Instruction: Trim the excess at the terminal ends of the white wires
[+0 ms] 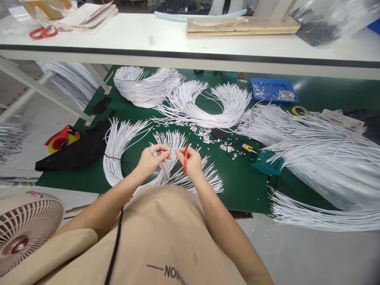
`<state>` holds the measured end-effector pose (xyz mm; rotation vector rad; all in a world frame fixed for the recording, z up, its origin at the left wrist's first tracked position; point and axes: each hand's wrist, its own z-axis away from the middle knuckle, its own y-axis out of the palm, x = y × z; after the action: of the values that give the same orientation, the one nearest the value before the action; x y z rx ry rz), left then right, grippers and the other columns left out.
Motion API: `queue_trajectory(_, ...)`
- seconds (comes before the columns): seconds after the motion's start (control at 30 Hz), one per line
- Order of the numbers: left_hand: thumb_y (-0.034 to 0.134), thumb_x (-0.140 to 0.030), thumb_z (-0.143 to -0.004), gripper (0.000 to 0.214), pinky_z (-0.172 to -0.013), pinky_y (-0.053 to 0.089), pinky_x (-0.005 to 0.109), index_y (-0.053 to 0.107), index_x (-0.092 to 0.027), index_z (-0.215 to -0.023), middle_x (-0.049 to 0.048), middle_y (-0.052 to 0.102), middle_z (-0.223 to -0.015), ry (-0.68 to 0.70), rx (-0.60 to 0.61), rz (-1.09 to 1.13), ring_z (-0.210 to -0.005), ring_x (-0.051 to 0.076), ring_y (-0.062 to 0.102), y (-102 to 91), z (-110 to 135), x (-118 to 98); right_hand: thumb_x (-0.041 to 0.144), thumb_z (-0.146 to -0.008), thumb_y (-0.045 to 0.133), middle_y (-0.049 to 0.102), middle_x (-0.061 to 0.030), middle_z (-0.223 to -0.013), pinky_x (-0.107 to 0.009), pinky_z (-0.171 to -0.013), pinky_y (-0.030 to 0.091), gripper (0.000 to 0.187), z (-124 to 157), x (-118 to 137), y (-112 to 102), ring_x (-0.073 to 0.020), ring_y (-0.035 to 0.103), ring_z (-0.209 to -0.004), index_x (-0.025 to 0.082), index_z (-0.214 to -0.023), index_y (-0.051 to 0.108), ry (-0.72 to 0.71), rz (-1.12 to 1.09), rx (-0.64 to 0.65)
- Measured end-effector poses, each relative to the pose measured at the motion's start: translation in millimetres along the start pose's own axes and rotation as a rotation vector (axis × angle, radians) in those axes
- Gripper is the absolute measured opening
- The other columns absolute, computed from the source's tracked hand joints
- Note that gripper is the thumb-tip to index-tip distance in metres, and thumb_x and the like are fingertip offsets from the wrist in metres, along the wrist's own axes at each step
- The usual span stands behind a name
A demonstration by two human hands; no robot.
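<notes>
My left hand (152, 160) is closed around a few white wires (165, 171), its thumb and forefinger pinched together at their ends. Close by on the right, my right hand (191, 161) grips a slim tool with an orange handle (185, 160) and a thin dark tip pointing away from me; its exact kind is unclear. The right fingertips nearly meet the left ones, and any small part between them is too small to make out. A curved bundle of white wires (114, 158) lies around and under my hands on the green mat (237, 190).
Small metallic pieces (204, 134) lie scattered beyond my hands. More wire bundles (213, 114) spread behind and to the right. A blue tray (274, 90) holds small parts, near a green device (268, 162). A white shelf (133, 35) crosses above; a fan (29, 229) stands left.
</notes>
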<state>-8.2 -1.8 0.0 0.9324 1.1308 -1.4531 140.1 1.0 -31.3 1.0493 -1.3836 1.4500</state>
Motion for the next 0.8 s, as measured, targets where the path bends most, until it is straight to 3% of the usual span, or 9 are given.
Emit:
queue_trajectory(0.1, 0.07, -0.037, -0.063, 0.03, -0.054, 0.042, 0.025, 0.064, -0.014, -0.08, 0.0043, 0.065, -0.062, -0.004, -0.001, -0.014, -0.06, 0.016, 0.06, 1.8, 0.7, -0.4, 0.037, -0.069, 0.059, 0.063, -0.0003, -0.071, -0.025, -0.065, 0.041, 0.022, -3.7, 9.8, 2.8, -0.0128, 0.053, -0.064, 0.017, -0.077, 0.066, 0.076, -0.284, -0.011)
queue_trajectory(0.37, 0.071, -0.032, -0.062, 0.024, -0.052, 0.04, 0.024, 0.063, -0.014, -0.076, 0.0046, 0.066, -0.065, 0.017, -0.053, -0.006, -0.059, 0.015, 0.059, 4.2, 2.5, 2.4, 0.031, -0.062, 0.064, 0.055, 0.0032, -0.054, -0.023, -0.053, 0.038, 0.02, -2.0, 12.9, 12.8, -0.0087, 0.046, -0.051, 0.015, -0.073, 0.067, 0.289, -0.618, 0.021)
queue_trajectory(0.57, 0.067, -0.033, -0.066, 0.022, -0.052, 0.04, 0.024, 0.062, -0.014, -0.076, 0.0033, 0.064, -0.059, 0.051, -0.077, -0.009, -0.057, 0.015, 0.059, 5.1, 4.0, 1.8, 0.032, -0.059, 0.066, 0.055, 0.0027, -0.056, -0.021, -0.052, 0.037, 0.021, -0.6, 10.9, 21.8, -0.0076, 0.045, -0.051, 0.014, -0.07, 0.065, 0.327, -0.637, -0.094)
queue_trajectory(0.8, 0.066, -0.032, -0.067, 0.023, -0.051, 0.04, 0.023, 0.061, -0.013, -0.08, 0.0034, 0.063, -0.063, 0.047, -0.051, -0.007, -0.058, 0.014, 0.058, 1.8, -0.8, 1.6, 0.03, -0.06, 0.066, 0.058, 0.0016, -0.061, -0.022, -0.054, 0.036, 0.02, 2.5, 18.4, 20.6, -0.0077, 0.046, -0.053, 0.014, -0.072, 0.066, 0.317, -0.652, -0.089)
